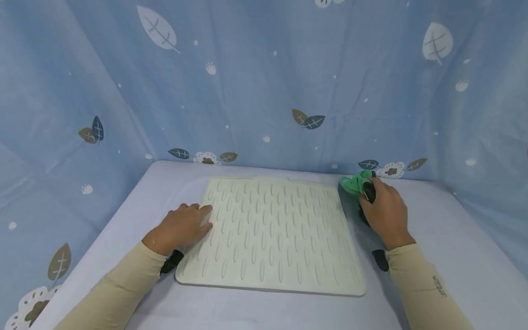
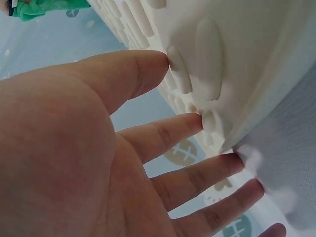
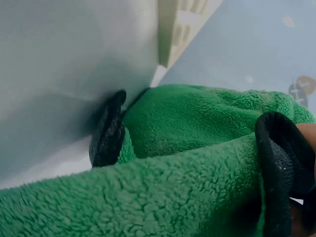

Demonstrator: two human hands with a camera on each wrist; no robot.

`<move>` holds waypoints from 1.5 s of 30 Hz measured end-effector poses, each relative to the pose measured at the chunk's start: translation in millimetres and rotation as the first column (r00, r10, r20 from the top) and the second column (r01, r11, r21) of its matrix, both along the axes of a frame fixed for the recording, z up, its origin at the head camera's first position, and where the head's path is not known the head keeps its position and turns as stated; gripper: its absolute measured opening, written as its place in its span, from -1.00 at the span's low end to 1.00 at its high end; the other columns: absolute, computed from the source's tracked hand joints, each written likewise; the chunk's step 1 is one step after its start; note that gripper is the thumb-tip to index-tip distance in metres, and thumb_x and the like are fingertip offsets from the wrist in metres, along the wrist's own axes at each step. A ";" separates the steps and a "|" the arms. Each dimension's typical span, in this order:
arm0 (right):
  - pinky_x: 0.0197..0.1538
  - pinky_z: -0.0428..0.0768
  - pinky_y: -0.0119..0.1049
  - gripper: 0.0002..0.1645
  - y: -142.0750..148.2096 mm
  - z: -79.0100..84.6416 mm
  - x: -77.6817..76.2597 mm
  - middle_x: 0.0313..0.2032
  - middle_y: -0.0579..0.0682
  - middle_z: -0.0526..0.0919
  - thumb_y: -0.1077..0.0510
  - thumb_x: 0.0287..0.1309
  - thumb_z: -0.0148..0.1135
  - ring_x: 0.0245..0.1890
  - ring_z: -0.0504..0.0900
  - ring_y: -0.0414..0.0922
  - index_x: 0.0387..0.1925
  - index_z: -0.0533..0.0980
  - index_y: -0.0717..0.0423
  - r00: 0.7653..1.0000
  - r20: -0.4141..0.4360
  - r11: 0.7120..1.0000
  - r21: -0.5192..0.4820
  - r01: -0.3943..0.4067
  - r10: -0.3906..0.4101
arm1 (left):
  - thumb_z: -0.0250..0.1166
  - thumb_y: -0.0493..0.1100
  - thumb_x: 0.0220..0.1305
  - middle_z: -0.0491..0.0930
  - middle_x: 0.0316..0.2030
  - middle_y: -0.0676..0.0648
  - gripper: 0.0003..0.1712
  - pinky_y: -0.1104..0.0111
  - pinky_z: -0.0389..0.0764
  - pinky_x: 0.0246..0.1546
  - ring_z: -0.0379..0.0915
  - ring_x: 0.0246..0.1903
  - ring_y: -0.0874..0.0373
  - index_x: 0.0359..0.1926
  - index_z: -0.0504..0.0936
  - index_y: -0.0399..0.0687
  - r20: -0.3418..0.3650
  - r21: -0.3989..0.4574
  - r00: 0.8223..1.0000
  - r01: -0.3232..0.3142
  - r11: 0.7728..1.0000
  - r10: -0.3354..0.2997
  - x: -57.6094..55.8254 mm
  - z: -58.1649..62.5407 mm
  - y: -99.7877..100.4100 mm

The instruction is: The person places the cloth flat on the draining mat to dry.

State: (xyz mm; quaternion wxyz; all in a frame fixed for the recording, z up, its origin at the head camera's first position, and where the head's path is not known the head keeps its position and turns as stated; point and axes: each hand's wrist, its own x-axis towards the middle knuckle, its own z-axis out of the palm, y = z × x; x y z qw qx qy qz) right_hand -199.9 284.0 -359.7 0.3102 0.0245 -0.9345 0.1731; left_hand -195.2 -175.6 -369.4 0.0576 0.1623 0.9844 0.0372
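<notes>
On the left, my left hand (image 1: 179,229) is spread, thumb and forefinger touching the near-left part of the ridged mat (image 1: 259,233), which lies flat on the white surface (image 1: 445,229). On the right, my right hand (image 1: 387,213) grips a bunched green cloth (image 1: 353,184), black-edged, beside the mat's far right corner; contact there cannot be determined. Judged step: mat steadied, cloth readied. Any pass across would call for firm left-hand pressure against sliding.

A fuzzy, black-edged green cloth (image 3: 133,192) fills the lower frame, the right hand (image 3: 309,135) (barely showing) touching it at far right; a pale mat (image 3: 168,29) sits top centre, blue curtain (image 3: 247,44) upper right.
</notes>
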 end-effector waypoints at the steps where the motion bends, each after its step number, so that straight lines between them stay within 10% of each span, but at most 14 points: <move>1: -0.27 0.56 0.28 -0.45 -1.4 1.1 0.8 -0.13 0.46 0.64 0.31 0.10 0.40 -0.20 0.63 0.37 0.14 0.50 0.39 1.000 -0.007 1.000 -0.001 -0.008 0.008 | 0.21 0.02 0.42 0.47 0.24 -0.42 -0.38 -0.29 0.50 -0.01 0.41 0.17 -0.42 0.38 0.42 -0.19 0.000 0.000 1.000 0.000 1.000 0.000 0.1 0.2 0.2; 45: -0.20 0.60 0.23 -0.46 -43.3 30.0 28.8 -0.13 0.41 0.63 0.39 0.06 0.42 -0.15 0.62 0.30 0.12 0.52 0.40 0.971 -0.136 0.980 0.011 -0.197 0.197 | 0.21 0.01 0.42 0.49 0.21 -0.43 -0.39 -0.27 0.52 -0.02 0.43 0.14 -0.42 0.36 0.43 -0.23 -0.030 -0.002 1.000 0.001 1.000 -0.001 3.9 -1.4 2.4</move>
